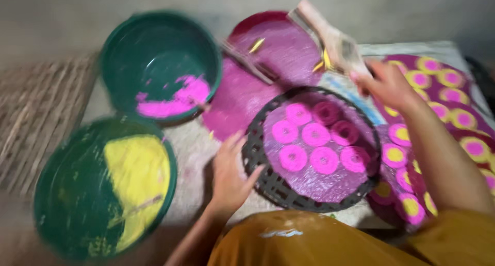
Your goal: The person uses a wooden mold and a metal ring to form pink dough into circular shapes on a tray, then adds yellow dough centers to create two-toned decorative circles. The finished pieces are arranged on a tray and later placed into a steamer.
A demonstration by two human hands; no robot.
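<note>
The round black woven tray [268,181], the landmark here, is lying in front of the person and carrying a purple sheet with eight pink discs [315,134]. Left of the tray, two green basins are sitting: one with yellow paste [139,178], one with pink paste [172,102]. The left hand [230,176] is resting spread on the tray's near-left rim. The right hand [388,85], beyond the tray's far-right edge, is gripping a blurred tool [330,39]. Yellow-centred discs [448,106] are crowding the right side; open room is lying leftward.

A round black woven plastic tray [268,181] is set at the centre, with pink ring-shaped pieces [315,134] laid on it. Two green plastic basins [157,44] are placed to its left, one behind the other.
</note>
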